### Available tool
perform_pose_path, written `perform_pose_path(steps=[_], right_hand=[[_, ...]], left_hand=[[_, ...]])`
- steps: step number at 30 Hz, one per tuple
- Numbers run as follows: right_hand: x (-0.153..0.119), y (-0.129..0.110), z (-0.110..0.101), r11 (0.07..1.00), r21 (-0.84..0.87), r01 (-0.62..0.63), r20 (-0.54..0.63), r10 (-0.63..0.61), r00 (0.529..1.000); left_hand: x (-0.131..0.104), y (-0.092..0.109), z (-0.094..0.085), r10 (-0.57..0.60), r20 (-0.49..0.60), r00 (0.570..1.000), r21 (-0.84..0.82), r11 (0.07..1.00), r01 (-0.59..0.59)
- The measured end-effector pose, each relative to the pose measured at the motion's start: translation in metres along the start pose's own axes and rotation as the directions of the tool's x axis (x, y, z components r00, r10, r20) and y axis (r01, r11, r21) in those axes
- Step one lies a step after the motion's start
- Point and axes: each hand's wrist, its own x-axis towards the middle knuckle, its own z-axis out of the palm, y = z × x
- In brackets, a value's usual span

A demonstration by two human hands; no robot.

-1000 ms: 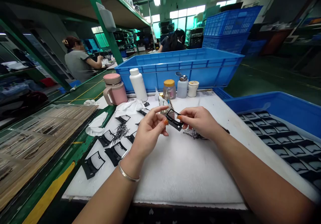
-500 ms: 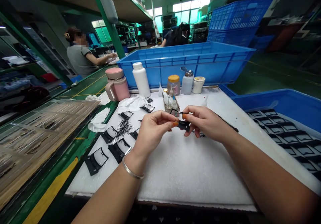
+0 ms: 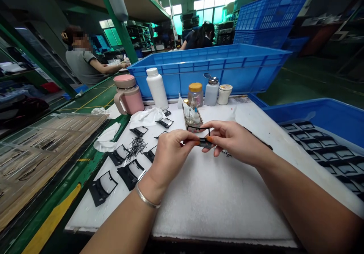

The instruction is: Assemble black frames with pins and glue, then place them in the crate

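Note:
A black framed part (image 3: 205, 143) is pinched between both hands above the white work surface (image 3: 216, 204), its thin open frame standing up on the far side. My left hand (image 3: 173, 149) grips its left end with thumb and forefinger. The right end is in my right hand (image 3: 231, 140), with the thumb on top and other fingers beneath. Several similar black parts (image 3: 102, 187) lie to the left, around a pile of thin black strips (image 3: 137, 147). More small dark pieces show partly under my right hand.
Behind the hands stand a small tray (image 3: 193, 116), a pink mug (image 3: 129, 96), a white bottle (image 3: 157, 89), jars and a big blue bin (image 3: 210, 70). A blue bin (image 3: 338, 113) of black parts is at right. Two people sit farther back.
The black part has tilted in my hands, so its thin frame now shows more openly. The view has shifted slightly, and both hands still hold the part.

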Motion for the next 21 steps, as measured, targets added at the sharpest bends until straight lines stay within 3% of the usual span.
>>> perform_pose_path(steps=[6,21], right_hand=[[-0.0008,-0.0009,0.0023,1.0,-0.021,-0.009,-0.021,0.009,1.0],[0.0012,0.0048,0.0053,1.0,0.006,0.006,-0.006,-0.006,1.0]], left_hand=[[0.0024,-0.0019,-0.0054,0.093,0.044,0.995,0.305,0.947,-0.102],[0.0001,0.0029,0.0029,0.097,0.06,0.993,0.249,0.962,-0.109]])
